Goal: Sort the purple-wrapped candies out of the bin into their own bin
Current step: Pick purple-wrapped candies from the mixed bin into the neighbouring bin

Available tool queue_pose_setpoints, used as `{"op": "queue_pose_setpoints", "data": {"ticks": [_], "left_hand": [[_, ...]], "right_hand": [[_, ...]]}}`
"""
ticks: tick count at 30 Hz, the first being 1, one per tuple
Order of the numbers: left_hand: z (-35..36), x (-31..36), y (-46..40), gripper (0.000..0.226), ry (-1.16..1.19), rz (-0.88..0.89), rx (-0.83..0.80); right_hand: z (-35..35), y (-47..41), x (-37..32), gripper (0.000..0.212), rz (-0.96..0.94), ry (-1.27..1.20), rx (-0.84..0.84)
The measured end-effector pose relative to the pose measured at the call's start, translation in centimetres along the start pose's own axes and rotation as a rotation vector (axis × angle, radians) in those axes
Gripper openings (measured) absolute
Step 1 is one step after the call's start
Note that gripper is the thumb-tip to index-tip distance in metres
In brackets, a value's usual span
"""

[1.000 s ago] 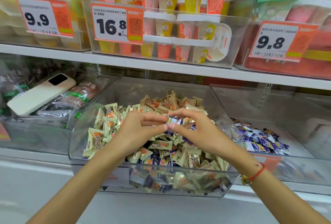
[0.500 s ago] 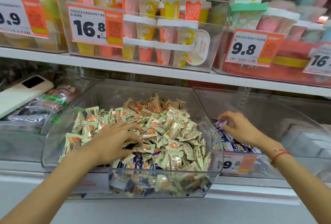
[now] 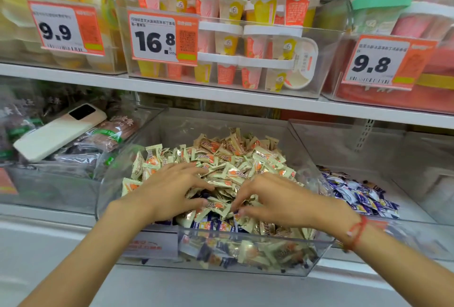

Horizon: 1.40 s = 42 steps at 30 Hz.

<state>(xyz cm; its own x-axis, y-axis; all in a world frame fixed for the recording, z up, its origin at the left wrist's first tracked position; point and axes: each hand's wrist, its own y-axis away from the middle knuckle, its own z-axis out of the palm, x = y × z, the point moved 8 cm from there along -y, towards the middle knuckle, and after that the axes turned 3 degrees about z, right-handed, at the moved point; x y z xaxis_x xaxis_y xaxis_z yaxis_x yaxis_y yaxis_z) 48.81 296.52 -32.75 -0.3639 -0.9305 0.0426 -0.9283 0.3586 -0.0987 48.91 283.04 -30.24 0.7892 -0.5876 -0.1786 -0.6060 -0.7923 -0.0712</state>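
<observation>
Both hands rake curled fingers through cream wrappers, exposing purple-wrapped candies; grasp unclear.

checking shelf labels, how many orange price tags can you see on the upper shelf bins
3. The 9.9 tag is on the left bin, the 16.8 tag on the middle bin, the 9.8 tag on the right bin. More may lie outside the view.

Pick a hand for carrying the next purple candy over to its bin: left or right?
Right, probably. The right hand is on the mixed bin's side nearest the purple bin, with purple wrappers just below its fingers. The left hand would have to cross over it.
</observation>
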Motion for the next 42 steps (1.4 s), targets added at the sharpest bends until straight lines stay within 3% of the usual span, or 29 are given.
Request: {"op": "queue_pose_setpoints", "data": {"ticks": [3, 6, 10, 13, 18, 24, 28, 33, 37, 40, 42], "left_hand": [[-0.7, 0.7, 1.1, 0.029, 0.131, 0.056, 0.028], [-0.4, 0.9, 1.5, 0.021, 0.199, 0.102, -0.031], [1.3, 1.0, 0.6, 0.044, -0.014, 0.105, -0.191], [1.8, 1.5, -0.1, 0.045, -0.101, 0.120, -0.188], [1.3, 0.9, -0.2, 0.031, 0.078, 0.068, -0.038], [-0.1, -0.5, 1.2, 0.022, 0.548, -0.114, 0.169], [-1.7, -0.4, 2.5, 0.025, 0.628, -0.195, 0.317], [-3.2, -0.2, 3.4, 0.022, 0.644, -0.270, 0.486], [-2.9, -0.7, 3.3, 0.021, 0.597, -0.323, 0.484], [-2.8, -1.1, 3.1, 0.020, 0.614, -0.333, 0.488], [-2.9, -1.1, 3.0, 0.019, 0.621, -0.327, 0.488]], "right_hand": [[3.3, -2.0, 1.0, 0.039, 0.012, 0.088, -0.218], [4.9, -2.9, 0.3, 0.054, -0.023, 0.117, -0.284], [5.3, -3.7, -1.2, 0.035, -0.108, 0.187, -0.237], [4.6, -4.0, -0.8, 0.023, -0.104, 0.153, -0.200], [2.8, -3.5, 1.0, 0.014, -0.023, 0.121, -0.047], [1.5, -1.6, 2.7, 0.007, 0.122, -0.322, 0.115], [0.6, -0.4, 2.8, 0.009, 0.143, -0.295, 0.192], [-2.3, 1.0, 4.8, 0.011, 0.315, -0.678, 0.510], [-5.6, 2.4, 7.1, 0.015, 0.421, -0.447, 0.706], [-5.6, 1.6, 7.5, 0.036, 0.443, -0.259, 0.529], [-5.0, 0.6, 5.4, 0.045, 0.310, 0.018, 0.436]]}}
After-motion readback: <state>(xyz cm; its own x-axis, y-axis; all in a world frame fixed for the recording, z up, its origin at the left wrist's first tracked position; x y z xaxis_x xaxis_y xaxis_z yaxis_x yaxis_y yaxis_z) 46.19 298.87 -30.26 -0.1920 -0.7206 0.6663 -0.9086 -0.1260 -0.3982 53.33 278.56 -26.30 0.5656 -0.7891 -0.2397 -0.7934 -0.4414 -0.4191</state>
